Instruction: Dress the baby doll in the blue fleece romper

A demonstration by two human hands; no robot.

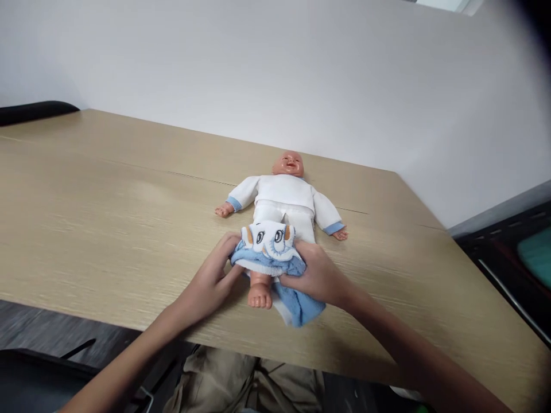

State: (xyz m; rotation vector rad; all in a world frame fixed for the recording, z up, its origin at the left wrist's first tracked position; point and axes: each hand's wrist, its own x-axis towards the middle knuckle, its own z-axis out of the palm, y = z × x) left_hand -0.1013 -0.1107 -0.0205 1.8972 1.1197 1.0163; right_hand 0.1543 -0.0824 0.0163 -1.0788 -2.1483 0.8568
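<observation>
A baby doll [284, 190] in a white long-sleeved top with blue cuffs lies face up, feet toward me, its arms spread. Blue and white terry doll pants [269, 258], embroidered with an animal face, are bunched around one lower leg. The bare foot [260, 292] on that leg sticks out below the cloth. A loose blue part of the pants [303, 307] hangs to the right; the other foot is hidden. My left hand [219, 269] pinches the left side of the pants. On the opposite side, my right hand [318, 274] is closed on the cloth.
The wooden table [107, 229] runs against a white wall [193, 69]. A black curved object [38, 110] shows at the far left edge. At the right stands a dark rack-like object [512, 269]. My legs [224, 378] are below the table's front edge.
</observation>
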